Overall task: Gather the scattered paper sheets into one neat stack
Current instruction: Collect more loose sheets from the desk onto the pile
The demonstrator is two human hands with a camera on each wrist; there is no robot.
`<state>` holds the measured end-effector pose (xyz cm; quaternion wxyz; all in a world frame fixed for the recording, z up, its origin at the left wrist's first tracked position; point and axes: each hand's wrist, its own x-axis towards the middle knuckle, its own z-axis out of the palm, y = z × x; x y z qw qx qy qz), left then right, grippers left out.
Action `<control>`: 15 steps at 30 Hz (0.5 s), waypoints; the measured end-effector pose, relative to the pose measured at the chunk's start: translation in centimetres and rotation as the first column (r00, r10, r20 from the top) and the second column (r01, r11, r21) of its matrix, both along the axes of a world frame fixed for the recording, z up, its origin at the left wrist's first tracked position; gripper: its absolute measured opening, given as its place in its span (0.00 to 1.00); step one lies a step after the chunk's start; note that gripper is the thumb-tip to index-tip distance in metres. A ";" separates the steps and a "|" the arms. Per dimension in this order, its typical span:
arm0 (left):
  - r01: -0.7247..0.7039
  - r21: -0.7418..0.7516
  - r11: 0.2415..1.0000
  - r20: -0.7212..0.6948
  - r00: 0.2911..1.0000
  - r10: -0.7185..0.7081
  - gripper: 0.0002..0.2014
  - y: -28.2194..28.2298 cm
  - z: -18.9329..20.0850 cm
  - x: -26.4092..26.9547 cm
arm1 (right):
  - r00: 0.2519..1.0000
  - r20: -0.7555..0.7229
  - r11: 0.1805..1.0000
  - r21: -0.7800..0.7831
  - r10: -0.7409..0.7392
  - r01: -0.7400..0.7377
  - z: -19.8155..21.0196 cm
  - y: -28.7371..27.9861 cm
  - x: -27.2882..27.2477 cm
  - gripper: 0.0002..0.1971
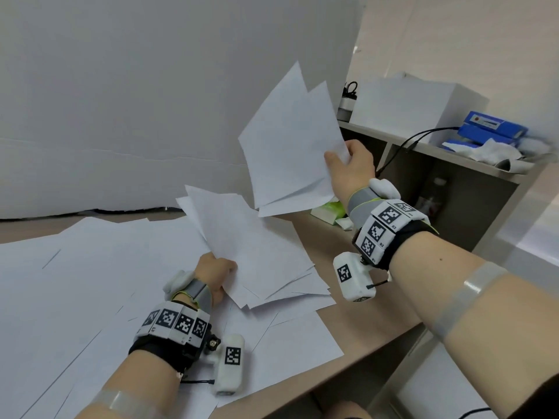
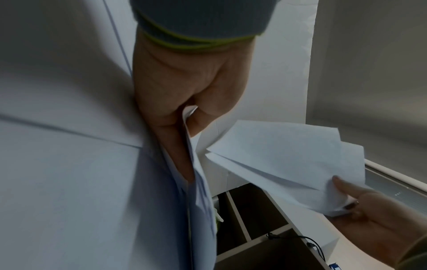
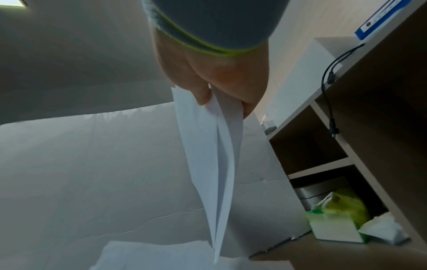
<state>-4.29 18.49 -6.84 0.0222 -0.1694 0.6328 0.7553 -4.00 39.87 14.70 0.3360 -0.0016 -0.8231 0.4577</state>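
A tan desk [image 1: 348, 300] stands before a white board [image 1: 151, 101], with a shelf unit [image 1: 438, 170] to the right. From the head view, loose sheets [image 1: 90, 282] cover most of the desk. The left hand [image 1: 214, 276] grips a fanned bundle [image 1: 257, 261] low over them, while the right hand [image 1: 352, 167] pinches a few raised sheets [image 1: 290, 146] by a corner, well above the desk.

From the left wrist, the left hand [image 2: 184, 82] has thumb and fingers clamped on the bundle [image 2: 201, 191], seen edge-on; the right hand [image 2: 374, 215] holds the raised sheets [image 2: 289, 160] just beside.

From the right wrist, the right hand [image 3: 215, 73] has its thumb pressed on the raised sheets [image 3: 212, 155], which hang down. A green pack [image 3: 335, 219] lies in the shelf unit [image 3: 346, 127].
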 end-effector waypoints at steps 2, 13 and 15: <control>0.006 0.030 1.000 0.003 1.000 -0.006 0.22 0.0 0.5 0.5 | 1.000 -0.009 0.997 -0.079 0.014 -0.014 -0.2 -0.2 -0.2 0.04; 0.061 0.210 0.976 -0.098 0.994 -0.041 0.14 0.2 2.4 2.4 | 0.936 0.347 0.948 -0.278 -0.053 0.157 -6.2 1.0 -1.0 0.17; 0.085 0.214 0.973 -0.136 0.989 -0.057 0.16 0.2 2.3 2.3 | 0.917 0.394 0.939 -0.290 -0.061 0.187 -7.3 1.0 -0.6 0.18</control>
